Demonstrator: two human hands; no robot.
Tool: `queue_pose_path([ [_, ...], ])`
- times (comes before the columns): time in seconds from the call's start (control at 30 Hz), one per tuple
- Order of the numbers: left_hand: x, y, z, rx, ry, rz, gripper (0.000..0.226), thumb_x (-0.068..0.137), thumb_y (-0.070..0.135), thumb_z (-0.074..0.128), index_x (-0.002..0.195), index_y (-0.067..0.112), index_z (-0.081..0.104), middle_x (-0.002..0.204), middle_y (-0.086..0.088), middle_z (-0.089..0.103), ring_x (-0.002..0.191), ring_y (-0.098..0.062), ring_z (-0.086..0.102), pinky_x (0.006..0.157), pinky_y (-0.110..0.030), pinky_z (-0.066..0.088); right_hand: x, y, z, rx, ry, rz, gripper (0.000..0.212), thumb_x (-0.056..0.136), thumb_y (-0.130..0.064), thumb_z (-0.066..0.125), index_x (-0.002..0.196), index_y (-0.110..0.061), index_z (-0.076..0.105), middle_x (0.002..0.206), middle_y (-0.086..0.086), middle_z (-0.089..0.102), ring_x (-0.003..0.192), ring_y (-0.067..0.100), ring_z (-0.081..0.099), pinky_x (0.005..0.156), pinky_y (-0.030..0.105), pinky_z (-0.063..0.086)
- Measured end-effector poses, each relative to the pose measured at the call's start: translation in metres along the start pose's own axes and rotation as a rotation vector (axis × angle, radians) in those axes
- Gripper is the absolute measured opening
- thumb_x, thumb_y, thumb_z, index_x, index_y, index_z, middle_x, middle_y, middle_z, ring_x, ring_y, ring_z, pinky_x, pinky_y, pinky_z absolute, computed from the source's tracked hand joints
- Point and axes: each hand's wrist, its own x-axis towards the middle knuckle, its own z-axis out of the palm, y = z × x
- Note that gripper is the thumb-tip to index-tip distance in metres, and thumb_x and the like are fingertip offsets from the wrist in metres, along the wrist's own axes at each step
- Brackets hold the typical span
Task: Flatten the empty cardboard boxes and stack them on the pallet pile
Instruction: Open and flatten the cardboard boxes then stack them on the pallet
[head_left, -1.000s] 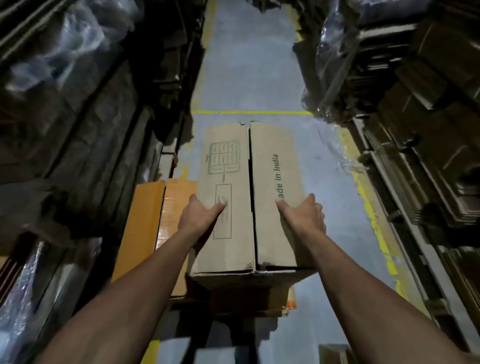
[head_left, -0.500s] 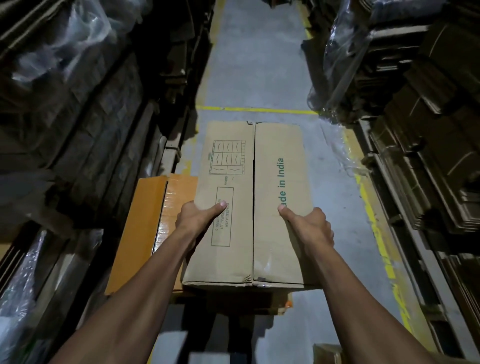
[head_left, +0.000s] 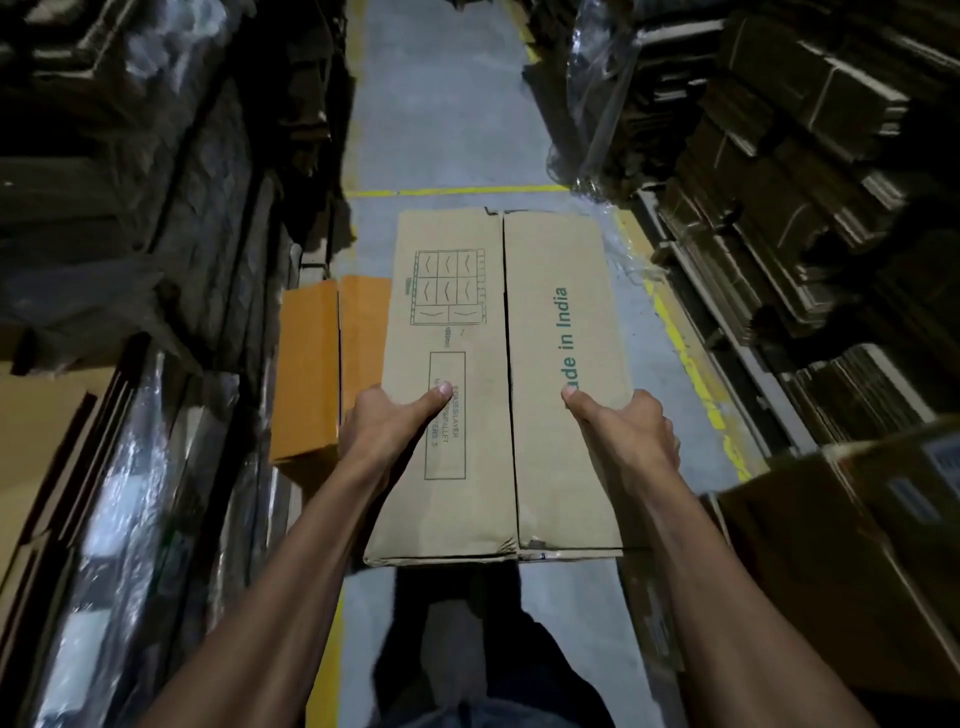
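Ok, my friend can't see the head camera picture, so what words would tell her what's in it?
Two bare hands hold a flattened brown cardboard box by its sides over a grey aisle floor, left hand and right hand with thumbs on top. Green print reads "in India". An orange box lies on the left, with dark stacks of flattened cardboard along both sides.

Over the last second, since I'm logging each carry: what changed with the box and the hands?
The flattened box came up off the low stack toward the person, clear of the orange box. The left hand and right hand keep gripping its side edges, thumbs on top.
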Motion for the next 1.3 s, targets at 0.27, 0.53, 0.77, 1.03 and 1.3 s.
queue_pose_path([
  [0.27,-0.123,-0.081,-0.032,-0.036,-0.025,0.029,0.075,0.044,0.090,0.071,0.097,0.038,0.067,0.105,0.009,0.074,0.100,-0.024,0.068,0.089,-0.050,0.056,-0.124,0.086,-0.001,-0.029,0.003,0.041,0.081,0.066,-0.078,0.067,0.119,-0.017,0.058,0.120,0.010,0.064,0.111,0.035,0.057,0.081,0.036,0.042],
  [0.53,-0.212,-0.144,-0.027,-0.034,-0.020,0.034,0.069,0.047,0.091,0.070,0.092,0.039,0.069,0.097,0.011,0.075,0.094,-0.022,0.071,0.085,-0.049,0.058,-0.197,0.160,-0.017,-0.024,-0.039,0.022,0.077,0.072,-0.073,0.068,0.123,-0.017,0.055,0.123,0.010,0.062,0.114,0.035,0.056,0.083,0.036,0.041],
  [0.77,-0.317,-0.204,0.000,-0.024,0.013,-0.026,0.059,0.049,0.086,0.073,0.084,0.039,0.069,0.094,0.010,0.075,0.093,-0.021,0.070,0.087,-0.049,0.057,-0.250,0.259,-0.033,-0.061,-0.099,0.018,0.083,0.070,-0.076,0.067,0.126,-0.016,0.056,0.127,0.011,0.061,0.117,0.036,0.055,0.092,0.040,0.043],
  [1.03,-0.410,-0.258,0.018,0.053,-0.059,-0.178,0.075,0.047,0.091,0.067,0.088,0.028,0.072,0.091,0.007,0.075,0.090,-0.022,0.070,0.089,-0.045,0.056,-0.312,0.349,-0.043,-0.085,-0.174,0.129,0.083,0.073,-0.072,0.068,0.131,-0.015,0.054,0.133,0.014,0.058,0.122,0.037,0.052,0.096,0.040,0.042],
  [1.3,-0.426,-0.329,0.038,0.058,-0.086,-0.262,0.067,0.048,0.082,0.074,0.087,0.028,0.070,0.092,0.008,0.074,0.092,-0.020,0.068,0.091,-0.044,0.055,-0.331,0.417,0.007,-0.106,-0.180,0.214,0.088,0.062,-0.082,0.064,0.122,-0.018,0.059,0.121,0.010,0.065,0.109,0.034,0.059,0.094,0.044,0.050],
])
